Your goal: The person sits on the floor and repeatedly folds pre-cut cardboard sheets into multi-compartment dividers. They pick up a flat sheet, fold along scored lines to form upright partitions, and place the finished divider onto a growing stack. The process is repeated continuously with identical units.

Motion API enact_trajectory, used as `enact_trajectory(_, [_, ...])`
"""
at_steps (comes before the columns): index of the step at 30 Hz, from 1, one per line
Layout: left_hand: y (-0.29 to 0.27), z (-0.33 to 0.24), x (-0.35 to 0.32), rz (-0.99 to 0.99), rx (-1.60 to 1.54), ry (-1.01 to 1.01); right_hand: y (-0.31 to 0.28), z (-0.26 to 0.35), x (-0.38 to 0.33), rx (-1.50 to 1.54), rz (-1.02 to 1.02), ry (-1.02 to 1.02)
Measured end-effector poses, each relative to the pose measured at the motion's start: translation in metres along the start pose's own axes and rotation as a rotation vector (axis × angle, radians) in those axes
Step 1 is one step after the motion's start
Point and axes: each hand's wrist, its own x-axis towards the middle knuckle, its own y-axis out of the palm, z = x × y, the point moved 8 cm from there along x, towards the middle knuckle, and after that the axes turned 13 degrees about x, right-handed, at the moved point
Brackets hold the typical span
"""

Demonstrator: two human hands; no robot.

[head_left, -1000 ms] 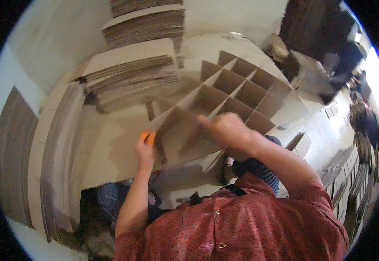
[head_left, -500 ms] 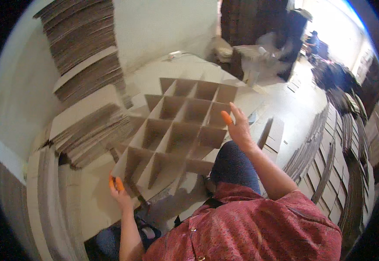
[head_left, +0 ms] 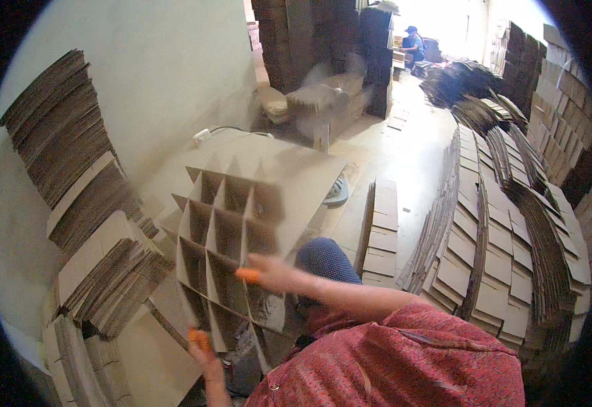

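A brown cardboard divider grid [head_left: 209, 247] of interlocked strips stands tilted in front of me, left of centre, its square cells facing up. My left hand [head_left: 208, 354], with orange finger covers, is closed on its near lower-left corner. At the grid's right side my right hand [head_left: 273, 273] grips a strip edge, an orange cover showing on one finger. Motion smears this hand and parts of the grid. Under and beyond the grid lies a flat pale board [head_left: 292, 166].
Stacked cardboard strips [head_left: 116, 275] line the left, below a taller pile [head_left: 58, 129] against the wall. Rows of slotted cardboard pieces [head_left: 472, 237] fill the right side. A grey-blue object [head_left: 337, 192] sits by the board's edge. Far back, a person [head_left: 413, 49] sits near bright light.
The grid has swung left and toward me, and its tilt has changed. My right hand has moved left and down with it, and my left hand sits lower. The view has turned right.
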Motion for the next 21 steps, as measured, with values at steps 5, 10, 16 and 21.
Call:
enact_trajectory(5, [0.110,-0.057,-0.028,0.485,0.067,0.096,0.027,-0.017,-0.007,-0.174,-0.071,-0.034])
enact_trajectory(10, [0.124,-0.037,-0.044,0.449,0.187,0.299,-0.013,-0.056,-0.002,0.020,-0.219,-0.086])
enact_trajectory(16, [0.088,0.059,-0.038,0.255,0.233,0.008,-0.029,-0.005,-0.008,-0.047,-0.264,-0.193])
enact_trajectory(21, [0.062,0.034,-0.047,0.225,0.488,-0.015,-0.024,0.022,0.018,-0.064,-0.285,-0.012])
